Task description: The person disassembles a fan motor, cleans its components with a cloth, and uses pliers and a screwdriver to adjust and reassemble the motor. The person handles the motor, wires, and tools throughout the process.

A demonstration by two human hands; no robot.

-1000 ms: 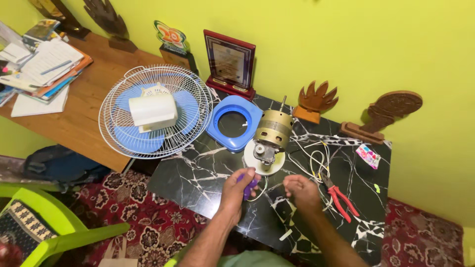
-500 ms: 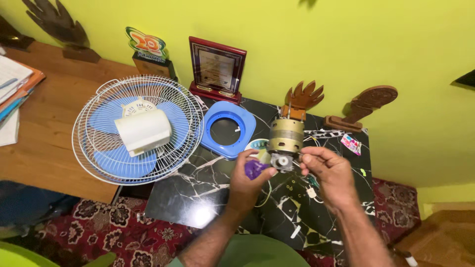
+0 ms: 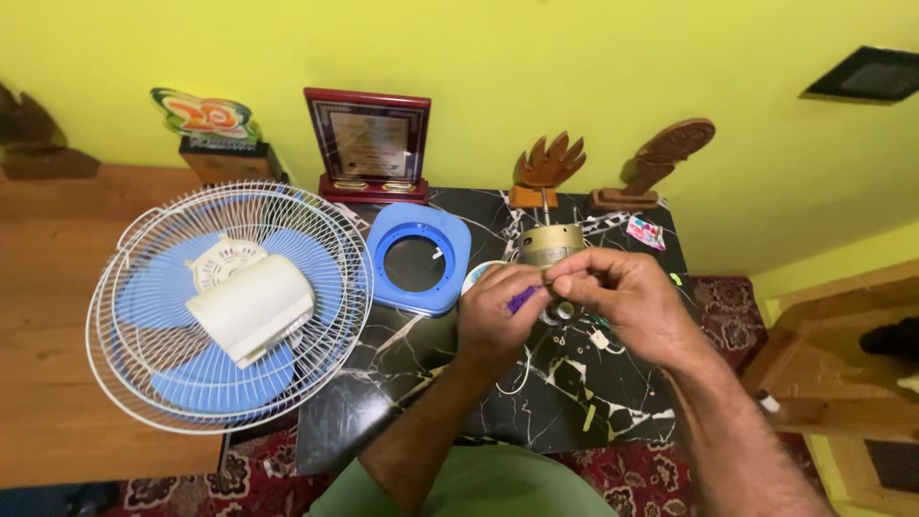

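Note:
My left hand (image 3: 498, 321) is closed around a small purple-handled tool (image 3: 522, 300), held above the black marble table (image 3: 383, 383). My right hand (image 3: 622, 297) meets it, fingertips pinched at the tool's tip. Just behind both hands stands a brass-coloured fan motor (image 3: 551, 243) with its shaft pointing up, partly hidden by my fingers. A blue plastic ring housing (image 3: 419, 258) lies to the left of the motor. Whether something small sits between my right fingertips, I cannot make out.
A white wire fan guard with blue blades and a white motor cover (image 3: 230, 306) rests at the left, overlapping a wooden desk (image 3: 57, 287). A framed plaque (image 3: 368, 146), wooden trophies (image 3: 548, 165) and a colourful trophy (image 3: 206, 120) line the yellow wall. Loose wires lie under my hands.
Both hands have risen and come together in front of the motor; before, they were apart and lower on the table. The camera has shifted rightwards and closer.

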